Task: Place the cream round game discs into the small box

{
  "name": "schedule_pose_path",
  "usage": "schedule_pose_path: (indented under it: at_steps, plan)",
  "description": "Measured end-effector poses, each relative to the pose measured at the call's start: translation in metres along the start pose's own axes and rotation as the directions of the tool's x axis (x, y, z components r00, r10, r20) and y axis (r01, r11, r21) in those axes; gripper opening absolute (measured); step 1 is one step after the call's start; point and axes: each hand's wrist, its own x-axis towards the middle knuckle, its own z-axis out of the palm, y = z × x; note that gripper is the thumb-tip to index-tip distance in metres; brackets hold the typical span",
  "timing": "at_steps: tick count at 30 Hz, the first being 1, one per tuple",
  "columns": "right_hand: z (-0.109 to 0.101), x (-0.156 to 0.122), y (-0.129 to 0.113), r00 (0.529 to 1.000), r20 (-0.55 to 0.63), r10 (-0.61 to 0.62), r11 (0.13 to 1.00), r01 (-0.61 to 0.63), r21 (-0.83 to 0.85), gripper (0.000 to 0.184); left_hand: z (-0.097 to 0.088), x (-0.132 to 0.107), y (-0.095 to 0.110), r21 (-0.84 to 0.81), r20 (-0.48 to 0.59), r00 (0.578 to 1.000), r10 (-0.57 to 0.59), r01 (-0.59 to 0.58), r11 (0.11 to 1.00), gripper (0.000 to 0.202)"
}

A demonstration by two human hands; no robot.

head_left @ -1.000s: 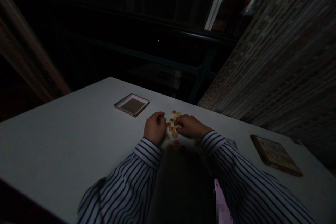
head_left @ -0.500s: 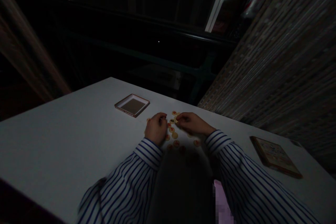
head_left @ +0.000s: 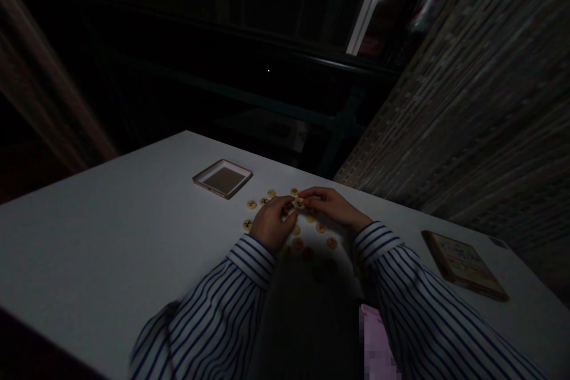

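Shallow tray (head_left: 222, 179) left, flat box (head_left: 465, 264) right, discs (head_left: 321, 228) between

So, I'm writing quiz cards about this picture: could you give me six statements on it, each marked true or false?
1. The right hand touches a pale round piece with a black mark. True.
2. The open tray lies beyond the left hand, off to its left. True.
3. Both sleeves are plain. False: both are striped.
4. The open tray is upside down. False: its open side faces up.
5. A flat box with a printed top lies to the right of the right hand. True.
6. Every round piece is inside the open tray. False: loose round pieces lie on the white table.
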Motion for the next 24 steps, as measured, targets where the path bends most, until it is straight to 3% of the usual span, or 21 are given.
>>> schedule_pose_path:
  at_steps: [5, 17, 21, 24]
  plan:
    - [0.0021, -0.0026, -0.0022, 1.0, 0.017, -0.014, 0.999, 0.013, 0.048, 0.029, 0.0002, -0.001, 0.0002, 0.038, -0.001, 0.998, 0.057, -0.057, 0.998, 0.029]
    - [0.0009, -0.0068, 0.0011, 0.999, 0.024, -0.025, 0.999, 0.024, 0.032, 0.026, -0.0003, -0.0021, 0.0077, -0.002, -0.024, 0.998, 0.058, -0.059, 0.998, 0.023]
    - [0.0001, -0.0087, 0.0003, 0.998, -0.003, -0.06, 0.998, 0.06, 0.024, 0.026, 0.0015, -0.0026, 0.0083, -0.119, -0.026, 1.0, -0.005, 0.002, 0.993, 0.023]
    - [-0.0001, -0.0103, -0.0001, 0.997, -0.046, -0.057, 0.998, 0.057, 0.001, 0.024, 0.0055, -0.0023, 0.0074, -0.303, 0.014, 0.995, -0.099, 0.099, 0.948, 0.024]
